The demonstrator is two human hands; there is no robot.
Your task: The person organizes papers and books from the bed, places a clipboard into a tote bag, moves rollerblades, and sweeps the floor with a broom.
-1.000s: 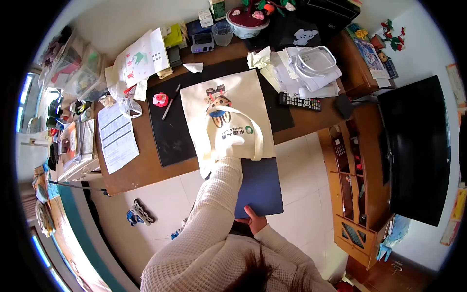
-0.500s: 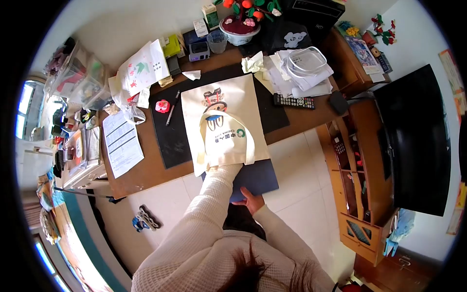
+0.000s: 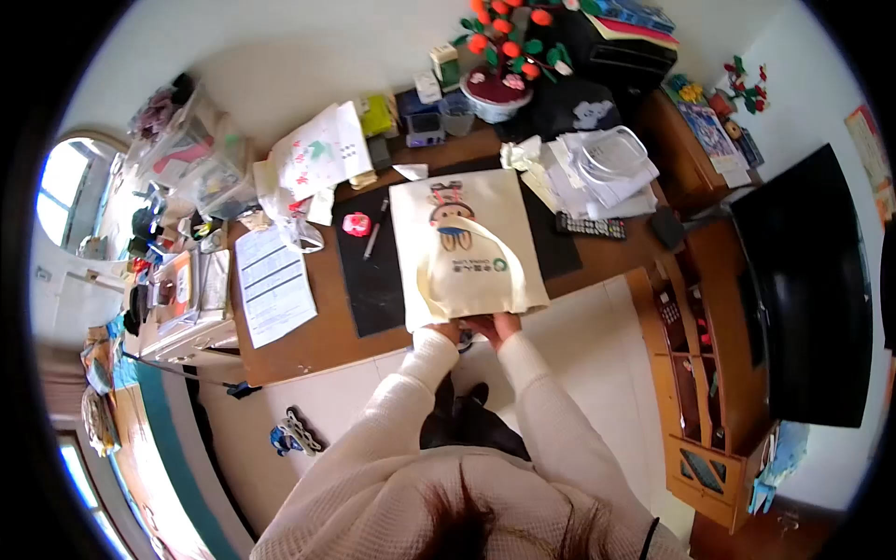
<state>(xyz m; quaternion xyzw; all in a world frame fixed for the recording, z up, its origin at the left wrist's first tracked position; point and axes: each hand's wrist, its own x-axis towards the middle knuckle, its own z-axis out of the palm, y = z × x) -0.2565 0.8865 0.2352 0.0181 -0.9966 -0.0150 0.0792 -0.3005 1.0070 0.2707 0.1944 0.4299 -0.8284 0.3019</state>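
Note:
A cream canvas tote bag (image 3: pixel 476 252) lies flat on the desk, its opening toward me and its front edge at the desk's edge. It carries a cartoon figure and green and dark print, and a looped strap (image 3: pixel 429 271) lies across it. My left hand (image 3: pixel 445 331) is at the bag's opening, its fingers hidden in or under the cloth. Close beside it, my right hand (image 3: pixel 505 324) is at the same opening, fingers also mostly covered. What either hand grips inside cannot be seen.
On the desk (image 3: pixel 359 359) are a black mat (image 3: pixel 373 299), a pen (image 3: pixel 376 229), a small red item (image 3: pixel 356 223), a printed sheet (image 3: pixel 275 289), a remote control (image 3: pixel 590 225) and stacked papers. A potted orange-fruit plant (image 3: pixel 499 89) stands behind. Inline skates (image 3: pixel 297 432) lie on the floor.
The dark blue flat item at the bag's opening no longer shows. My right hand has moved up from that item to the opening, beside my left hand. The view has shifted slightly.

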